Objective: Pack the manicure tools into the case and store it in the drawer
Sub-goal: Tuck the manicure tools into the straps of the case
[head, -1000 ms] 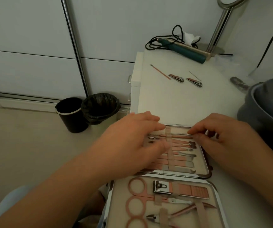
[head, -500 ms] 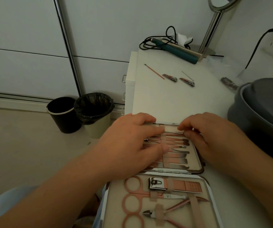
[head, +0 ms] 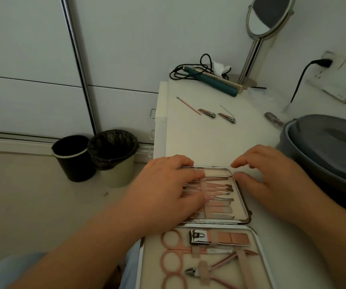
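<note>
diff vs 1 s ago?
The right hand let go of the thin tool in the case and drew off past its right edge, fingers now open, no grip. The left hand stays pressed flat on the strapped tools. Two loose clippers untouched.

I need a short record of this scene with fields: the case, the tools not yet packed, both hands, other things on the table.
case: manicure case open flat on the white table, both halves holding strapped tools
loose tools: two nail clippers, a thin pink stick and a thin metal pin, farther back on the table
left hand: spread over the far half's tools
right hand: at the far right corner of the case, fingers curled, grip empty
other: standing mirror, teal hair iron with black cord
</note>
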### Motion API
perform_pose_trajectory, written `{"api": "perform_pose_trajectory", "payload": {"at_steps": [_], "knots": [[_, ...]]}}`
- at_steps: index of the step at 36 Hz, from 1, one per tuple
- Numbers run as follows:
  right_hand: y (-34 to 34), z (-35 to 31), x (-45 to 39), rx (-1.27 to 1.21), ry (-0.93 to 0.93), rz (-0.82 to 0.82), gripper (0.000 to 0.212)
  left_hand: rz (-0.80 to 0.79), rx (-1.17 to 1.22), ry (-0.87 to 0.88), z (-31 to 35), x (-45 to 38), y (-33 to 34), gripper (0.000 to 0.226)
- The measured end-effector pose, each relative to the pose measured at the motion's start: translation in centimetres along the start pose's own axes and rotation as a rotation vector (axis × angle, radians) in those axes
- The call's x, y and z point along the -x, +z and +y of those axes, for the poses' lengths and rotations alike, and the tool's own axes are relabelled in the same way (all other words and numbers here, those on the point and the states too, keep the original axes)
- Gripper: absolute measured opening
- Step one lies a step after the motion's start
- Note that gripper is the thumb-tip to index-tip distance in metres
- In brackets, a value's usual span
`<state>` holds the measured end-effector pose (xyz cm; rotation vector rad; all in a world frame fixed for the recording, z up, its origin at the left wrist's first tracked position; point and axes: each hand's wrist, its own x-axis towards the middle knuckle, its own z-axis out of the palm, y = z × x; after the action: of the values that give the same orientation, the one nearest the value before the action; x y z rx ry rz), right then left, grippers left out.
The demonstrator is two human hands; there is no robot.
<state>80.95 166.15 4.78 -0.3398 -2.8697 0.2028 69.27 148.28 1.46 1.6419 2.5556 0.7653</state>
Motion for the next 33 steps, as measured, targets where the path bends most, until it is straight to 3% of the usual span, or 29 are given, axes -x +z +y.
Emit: {"api": "perform_pose_trajectory", "payload": {"at_steps": [12, 16, 26, 33], "knots": [[-0.7, -0.7, -0.4, 0.053, 0.102, -0.186, 0.016, 0.001, 0.026, 0.017, -0.2, 0.1, 0.0, 0.050], [-0.6, -0.8, -0.9, 0.148, 0.059, -0.272, 0.021, -0.013, 0.015, 0.024, -0.2, 0.0, -0.1, 0.050], [-0.2, -0.5, -1.7, 0.349, -0.116, -0.285, 0.011, 0.000, 0.032, 0.020, 0.1, 0.2, -0.2, 0.047], [-1.7, -1.2, -3.2, 0.395, -0.198, -0.366, 0.018, 0.000, 0.024, 0.024, 0.0, 0.1, -0.2, 0.046]]}}
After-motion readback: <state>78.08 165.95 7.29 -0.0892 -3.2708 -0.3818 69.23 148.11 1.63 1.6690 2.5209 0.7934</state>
